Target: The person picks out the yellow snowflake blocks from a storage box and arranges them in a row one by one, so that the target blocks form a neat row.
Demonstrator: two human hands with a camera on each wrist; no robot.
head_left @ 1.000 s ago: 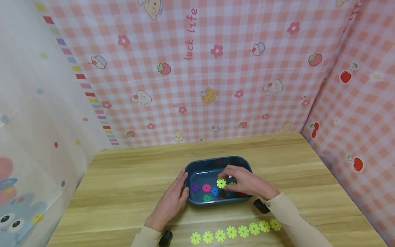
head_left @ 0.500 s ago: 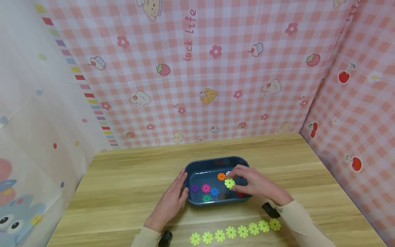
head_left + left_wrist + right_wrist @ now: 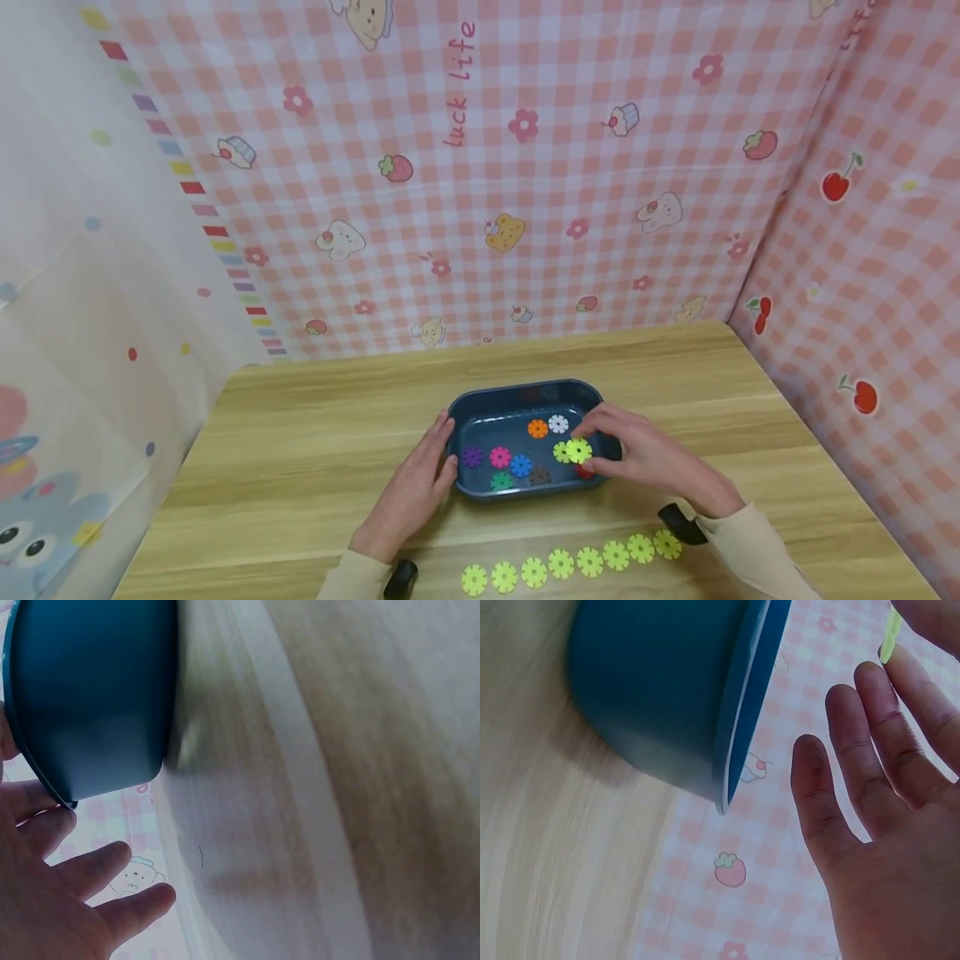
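Note:
A dark blue rectangular bin (image 3: 480, 400) stands mid-table, with flower-shaped plastic discs in several colours spread over its floor. My left hand (image 3: 411, 492) rests against the bin's left end, its fingers straight; in the left wrist view the fingertips are right at the bin (image 3: 97, 690) rim. Over the right part of the bin, my right hand (image 3: 648, 450) pinches a yellow-green disc (image 3: 579, 451) between thumb and index finger. The right wrist view shows that disc (image 3: 892, 634) edge-on, the other fingers extended. Another yellow-green disc (image 3: 561, 452) lies partly behind the held one.
Also in the bin are orange (image 3: 537, 428), white (image 3: 558, 424), purple (image 3: 472, 457), pink (image 3: 500, 457), blue, green, brown and red discs. A row of several yellow-green discs (image 3: 560, 564) lies along the table's near side. A checked cloth (image 3: 420, 200) hangs behind the table.
My right hand has moved right across the bin with the yellow-green disc, uncovering the orange and white discs and another yellow-green one. The left hand has stayed at the bin's left end.

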